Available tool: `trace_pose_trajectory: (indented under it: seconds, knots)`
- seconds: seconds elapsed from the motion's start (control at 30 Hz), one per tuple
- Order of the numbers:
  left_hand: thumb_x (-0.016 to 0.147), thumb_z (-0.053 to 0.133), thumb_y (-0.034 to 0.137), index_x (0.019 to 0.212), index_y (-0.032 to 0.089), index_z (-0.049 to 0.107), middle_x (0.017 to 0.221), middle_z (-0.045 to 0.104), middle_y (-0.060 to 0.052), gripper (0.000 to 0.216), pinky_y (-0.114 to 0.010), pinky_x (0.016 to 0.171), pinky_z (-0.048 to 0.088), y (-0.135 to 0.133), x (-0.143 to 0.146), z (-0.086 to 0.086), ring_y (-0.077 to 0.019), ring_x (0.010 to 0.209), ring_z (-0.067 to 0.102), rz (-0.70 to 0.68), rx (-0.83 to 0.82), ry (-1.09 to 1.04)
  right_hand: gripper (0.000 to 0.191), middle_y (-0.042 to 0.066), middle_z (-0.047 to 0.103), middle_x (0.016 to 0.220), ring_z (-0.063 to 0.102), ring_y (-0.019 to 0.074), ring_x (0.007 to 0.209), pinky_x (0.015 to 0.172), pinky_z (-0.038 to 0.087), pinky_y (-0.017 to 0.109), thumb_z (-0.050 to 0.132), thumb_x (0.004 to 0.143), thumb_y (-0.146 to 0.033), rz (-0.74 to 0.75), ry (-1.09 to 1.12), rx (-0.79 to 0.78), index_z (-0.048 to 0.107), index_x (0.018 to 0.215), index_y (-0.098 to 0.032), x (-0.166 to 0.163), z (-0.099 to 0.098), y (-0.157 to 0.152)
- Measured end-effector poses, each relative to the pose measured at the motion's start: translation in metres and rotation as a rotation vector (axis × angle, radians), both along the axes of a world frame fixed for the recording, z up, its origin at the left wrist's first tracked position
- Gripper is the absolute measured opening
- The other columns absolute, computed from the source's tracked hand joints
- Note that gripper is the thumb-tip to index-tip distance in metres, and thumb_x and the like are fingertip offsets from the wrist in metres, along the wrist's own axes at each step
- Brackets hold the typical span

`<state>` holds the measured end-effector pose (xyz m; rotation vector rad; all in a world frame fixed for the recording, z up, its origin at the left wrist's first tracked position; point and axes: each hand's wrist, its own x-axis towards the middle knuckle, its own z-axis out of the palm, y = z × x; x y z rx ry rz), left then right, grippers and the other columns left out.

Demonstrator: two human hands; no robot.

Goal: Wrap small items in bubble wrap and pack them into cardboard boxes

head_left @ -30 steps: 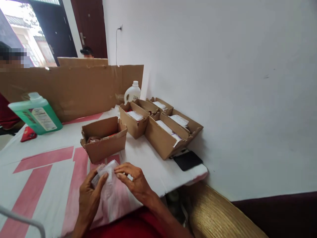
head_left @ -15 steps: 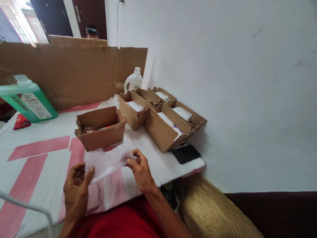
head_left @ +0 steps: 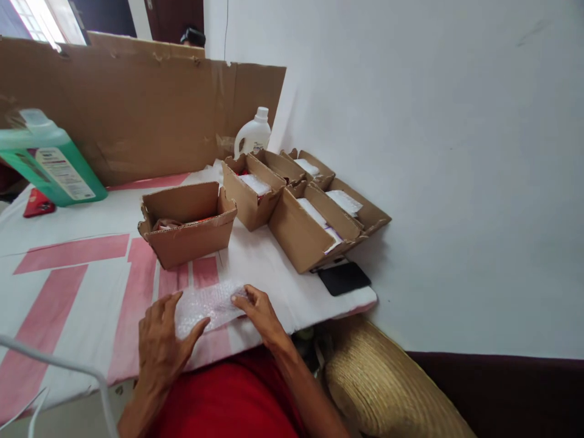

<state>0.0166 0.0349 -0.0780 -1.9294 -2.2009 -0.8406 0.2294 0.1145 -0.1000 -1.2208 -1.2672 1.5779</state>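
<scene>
Lying flat on desk (head_left: 91,286): bubble wrap (head_left: 207,304), long axis left-right, pressed between left hand (head_left: 162,344) and right hand (head_left: 260,310), both open-fingered, equally near.

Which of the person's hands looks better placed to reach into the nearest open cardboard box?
Probably the left hand: the nearest box sits almost straight ahead of it. The right hand lies farther right, fingertips on the bubble wrap.

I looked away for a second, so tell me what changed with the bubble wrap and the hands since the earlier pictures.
The bubble wrap was bunched up between both hands, then pulled open, and now lies flat on the table. The left hand presses its near edge; the right hand pins its right end. The open cardboard box behind it stayed put.
</scene>
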Motion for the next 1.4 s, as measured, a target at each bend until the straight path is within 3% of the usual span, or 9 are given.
trace_pose_trajectory:
  seconds: [0.1, 0.17, 0.4, 0.5, 0.7, 0.9, 1.03, 1.23, 1.4]
  knots:
    - [0.089, 0.056, 0.047, 0.111, 0.019, 0.068, 0.105, 0.071, -0.012, 0.037, -0.042, 0.079, 0.046, 0.01, 0.002, -0.009, -0.0312, 0.097, 0.062, -0.036, -0.152, 0.12, 0.029, -0.006, 0.049, 0.063, 0.045, 0.0123, 0.064, 0.056, 0.036, 0.021, 0.072, 0.078, -0.043, -0.019, -0.045, 0.06, 0.059, 0.07, -0.019, 0.001, -0.007, 0.004]
    - [0.091, 0.051, 0.039, 0.096, 0.022, 0.07, 0.095, 0.073, -0.008, 0.026, -0.04, 0.077, 0.046, 0.011, -0.006, -0.012, -0.0276, 0.09, 0.063, -0.061, -0.174, 0.015, 0.03, -0.006, 0.045, 0.062, 0.041, 0.0114, 0.062, 0.057, 0.032, 0.022, 0.071, 0.08, -0.042, -0.037, -0.05, 0.078, 0.057, 0.067, -0.019, 0.003, -0.011, 0.005]
    - [0.065, 0.073, 0.063, 0.087, 0.02, 0.07, 0.083, 0.075, -0.003, 0.048, -0.031, 0.075, 0.054, -0.011, -0.054, 0.011, -0.0209, 0.08, 0.068, 0.234, -0.138, -0.969, 0.025, -0.004, 0.057, 0.076, 0.048, 0.0134, 0.073, 0.07, 0.04, 0.024, 0.077, 0.079, -0.039, -0.099, 0.132, 0.074, 0.062, 0.08, -0.02, 0.013, 0.006, 0.005]
    - [0.052, 0.084, 0.06, 0.088, 0.018, 0.072, 0.08, 0.074, -0.003, 0.056, -0.03, 0.074, 0.055, -0.023, -0.066, 0.017, -0.0206, 0.08, 0.068, 0.331, -0.189, -1.158, 0.025, -0.003, 0.06, 0.081, 0.052, 0.0145, 0.077, 0.074, 0.043, 0.025, 0.08, 0.077, -0.038, -0.06, 0.218, 0.082, 0.064, 0.084, -0.02, 0.014, 0.018, 0.004]
    - [0.062, 0.078, 0.057, 0.085, 0.022, 0.075, 0.089, 0.074, -0.003, 0.043, -0.039, 0.091, 0.056, -0.033, -0.066, 0.015, -0.025, 0.093, 0.068, 0.35, -0.081, -0.959, 0.031, -0.006, 0.054, 0.069, 0.047, 0.0111, 0.064, 0.062, 0.038, 0.023, 0.086, 0.071, -0.036, 0.043, 0.198, 0.094, 0.061, 0.079, -0.021, 0.012, 0.031, 0.0]
    - [0.079, 0.066, 0.048, 0.096, 0.025, 0.075, 0.109, 0.071, -0.004, 0.031, -0.04, 0.104, 0.049, -0.038, -0.073, 0.005, -0.0253, 0.106, 0.065, 0.204, 0.072, -0.765, 0.043, -0.003, 0.058, 0.07, 0.051, 0.0143, 0.064, 0.062, 0.043, 0.026, 0.084, 0.068, -0.056, -0.069, 0.375, -0.057, 0.064, 0.083, -0.021, 0.006, 0.028, 0.005]
    - [0.074, 0.073, 0.049, 0.095, 0.023, 0.074, 0.109, 0.072, -0.004, 0.033, -0.039, 0.104, 0.05, -0.044, -0.082, 0.008, -0.0255, 0.106, 0.065, 0.222, 0.028, -0.875, 0.04, -0.002, 0.057, 0.07, 0.05, 0.0145, 0.065, 0.063, 0.043, 0.026, 0.077, 0.078, -0.059, -0.098, 0.36, -0.04, 0.064, 0.077, -0.021, 0.009, 0.028, 0.012]
    - [0.063, 0.082, 0.048, 0.092, 0.021, 0.073, 0.105, 0.074, -0.004, 0.041, -0.031, 0.091, 0.055, -0.044, -0.086, 0.032, -0.0243, 0.1, 0.067, 0.247, -0.041, -1.045, 0.024, -0.001, 0.058, 0.079, 0.052, 0.0152, 0.076, 0.072, 0.043, 0.027, 0.073, 0.086, -0.043, 0.016, 0.056, 0.243, 0.07, 0.079, -0.02, 0.024, 0.043, 0.022]
    - [0.061, 0.078, 0.06, 0.086, 0.022, 0.073, 0.09, 0.074, -0.003, 0.046, -0.028, 0.083, 0.053, -0.026, -0.076, 0.036, -0.0212, 0.091, 0.066, 0.39, -0.026, -1.035, 0.018, -0.002, 0.057, 0.081, 0.053, 0.0141, 0.077, 0.074, 0.043, 0.026, 0.08, 0.081, -0.033, 0.086, 0.165, 0.211, 0.068, 0.083, -0.021, 0.027, 0.046, 0.024]
